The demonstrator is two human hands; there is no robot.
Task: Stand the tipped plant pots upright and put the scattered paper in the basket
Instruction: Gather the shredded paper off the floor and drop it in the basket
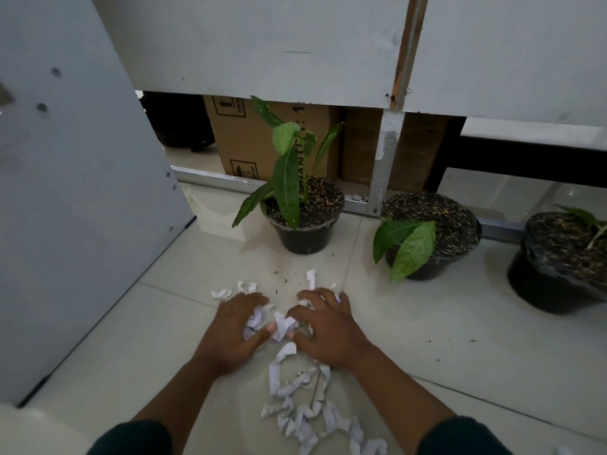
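Three black plant pots stand upright on the tiled floor: a left pot (305,224) with tall green leaves, a middle pot (433,238) with drooping leaves, and a right pot (558,264) cut off by the frame edge. Crumpled white paper scraps (302,408) lie scattered on the floor in front of me. My left hand (235,330) and my right hand (325,326) both press down on a heap of scraps (282,325), fingers curled around the paper, thumbs nearly meeting. No basket is in view.
A grey panel (82,192) leans at the left. A grey partition (295,44) runs along the back, with cardboard boxes (249,142) behind its gap. Specks of spilled soil (285,274) dot the tiles near the left pot.
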